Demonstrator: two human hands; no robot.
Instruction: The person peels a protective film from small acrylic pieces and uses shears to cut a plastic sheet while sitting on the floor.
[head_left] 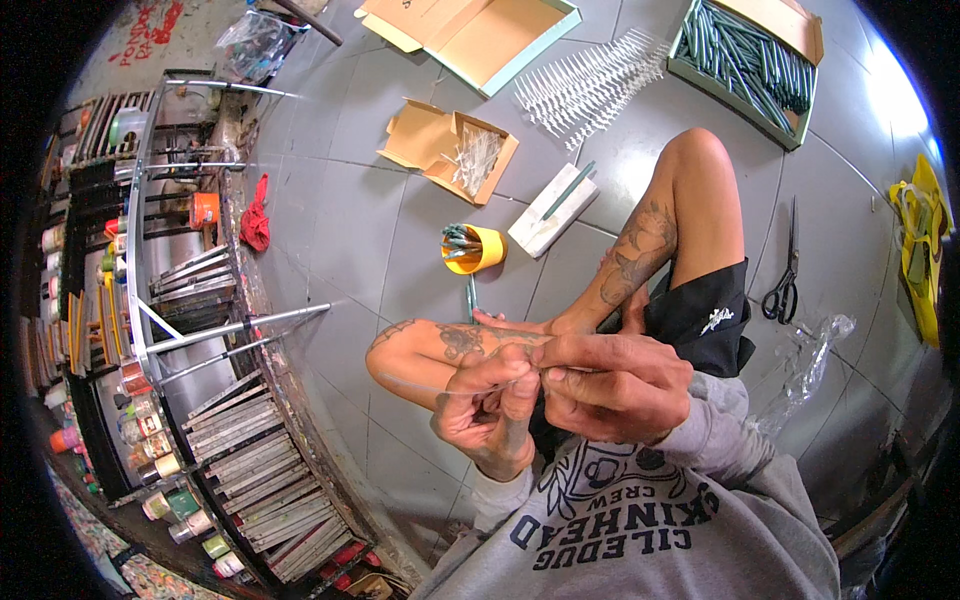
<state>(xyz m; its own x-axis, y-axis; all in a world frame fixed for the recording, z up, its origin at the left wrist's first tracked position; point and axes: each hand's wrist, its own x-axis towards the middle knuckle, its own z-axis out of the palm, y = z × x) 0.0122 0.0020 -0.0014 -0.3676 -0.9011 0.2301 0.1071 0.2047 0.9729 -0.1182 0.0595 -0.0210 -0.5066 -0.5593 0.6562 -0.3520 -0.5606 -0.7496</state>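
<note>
Both hands meet in front of my chest, fingertips pinched together. My left hand (488,408) is closed, thumb against fingers, and my right hand (618,385) is closed close beside it. Something thin and pale seems to run between the fingertips, but it is too small and faint to name. Beyond my crossed legs stands a yellow cup (488,250) holding several dark green pens. A white block (533,228) lies to its right with one green pen (570,190) across it. Another green pen (471,298) lies on the floor by my leg.
A small cardboard box (420,165) holds clear plastic pieces. Farther off are white plastic parts (585,90) in rows, a larger open box (490,45) and a box of green pens (745,70). Scissors (785,290) lie right; a rack (150,340) with jars and frames stands left.
</note>
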